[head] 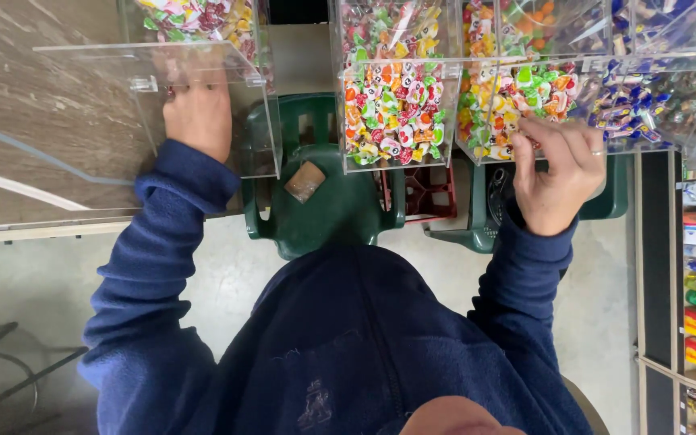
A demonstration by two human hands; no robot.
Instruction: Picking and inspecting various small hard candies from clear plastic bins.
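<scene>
Shelf bins (396,121); left-hand fingertips (172,90) hidden

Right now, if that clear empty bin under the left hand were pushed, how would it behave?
The clear empty bin probably slides easily: nothing shows inside, so it is likely light. Its smooth walls look stiff and perhaps slippery under the left hand.

Clear bin wall (203,121) encloses the left fingers (191,97); candy bin front (517,121) blocks the right fingers (545,137); open gap between, above green chair (324,201).
</scene>
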